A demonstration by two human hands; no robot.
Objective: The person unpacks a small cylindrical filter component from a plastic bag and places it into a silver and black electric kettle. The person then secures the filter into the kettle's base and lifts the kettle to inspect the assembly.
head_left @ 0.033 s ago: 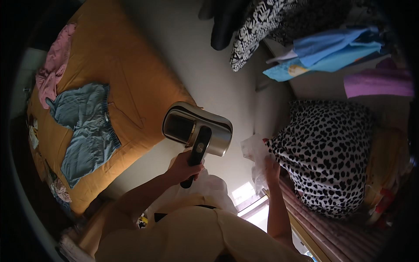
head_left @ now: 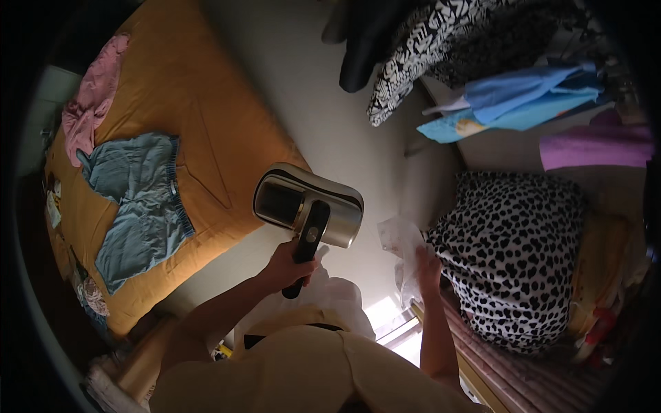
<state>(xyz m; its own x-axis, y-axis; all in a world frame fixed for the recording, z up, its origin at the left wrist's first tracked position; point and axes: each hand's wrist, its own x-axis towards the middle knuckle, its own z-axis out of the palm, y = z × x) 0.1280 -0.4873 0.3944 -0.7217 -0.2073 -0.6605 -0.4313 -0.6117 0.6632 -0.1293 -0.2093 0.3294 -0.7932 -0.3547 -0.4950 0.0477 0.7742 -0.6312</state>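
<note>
My left hand (head_left: 281,267) is wrapped round the black handle of a handheld garment steamer (head_left: 341,219). Its rounded head is gold-silver, with a dark see-through window on the side. My right hand (head_left: 428,270) grips a thin, clear plastic bag (head_left: 394,234), crumpled and hanging beside a spotted black-and-white cloth (head_left: 516,251). More whitish translucent plastic (head_left: 339,296) bunches in front of my body, below the steamer. Whether it joins the bag in my right hand cannot be seen.
On the left, a bed with an orange sheet (head_left: 227,138) bears teal shorts (head_left: 141,196) and a pink garment (head_left: 93,103). Patterned (head_left: 413,65), blue (head_left: 509,96) and purple clothes (head_left: 592,148) hang at the upper right. A ribbed pinkish-brown surface (head_left: 489,337) lies low right.
The whole view has shifted slightly, so the hanging clothes and spotted cloth sit a little lower. Both hands keep their holds.
</note>
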